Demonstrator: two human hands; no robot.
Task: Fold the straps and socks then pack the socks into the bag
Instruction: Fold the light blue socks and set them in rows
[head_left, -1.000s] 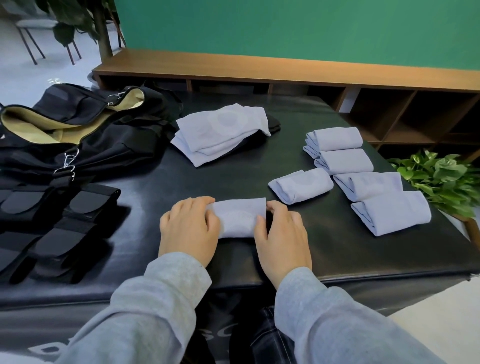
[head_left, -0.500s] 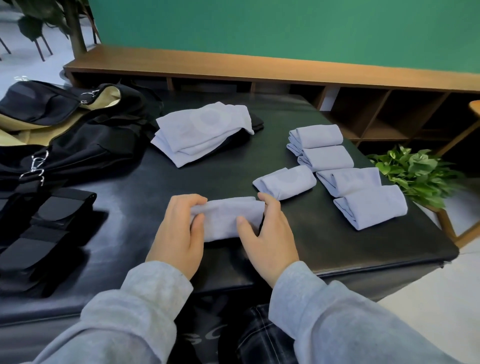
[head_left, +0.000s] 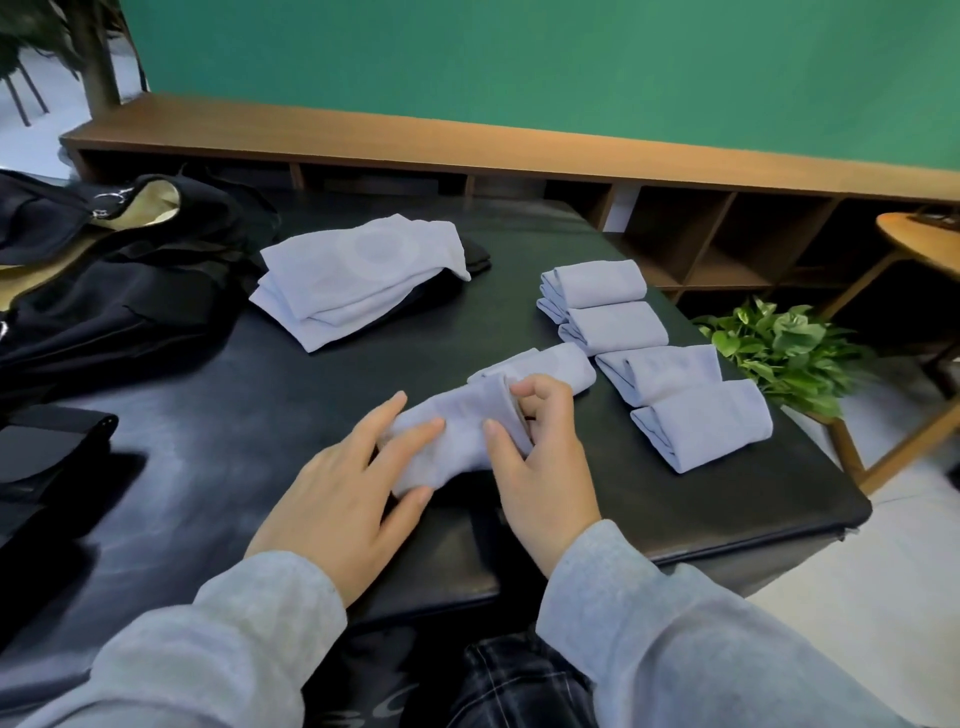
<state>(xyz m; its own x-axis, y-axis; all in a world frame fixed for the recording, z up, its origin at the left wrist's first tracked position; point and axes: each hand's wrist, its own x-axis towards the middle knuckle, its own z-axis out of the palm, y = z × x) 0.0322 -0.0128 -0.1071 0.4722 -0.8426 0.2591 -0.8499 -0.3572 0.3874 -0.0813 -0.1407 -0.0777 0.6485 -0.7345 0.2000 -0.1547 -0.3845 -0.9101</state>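
Nearest to you, your two grey sleeves (head_left: 223, 644) come in over the front edge of the black bench (head_left: 218, 467). Your left hand (head_left: 343, 499) lies on the left end of a pale sock (head_left: 457, 431), its fingers (head_left: 410, 436) nearly straight and a little apart, pressing the cloth down. Your right hand (head_left: 545, 467) holds the right end of the same sock: the thumb and the curled fingers pinch the folded edge and lift it slightly off the bench. Just behind this sock lies one rolled sock (head_left: 566, 364), touching it or almost. To the right of it four more folded socks (head_left: 654, 353) stand in a row going away from you. At the left edge you see dark folded straps (head_left: 47, 457). Farther back, in the middle, is a pile of flat socks (head_left: 358, 280), and left of it the open black bag (head_left: 119, 270). Beyond the bench are a wooden shelf (head_left: 467, 150) and a green wall (head_left: 519, 62); a plant (head_left: 784, 348) is at the right.
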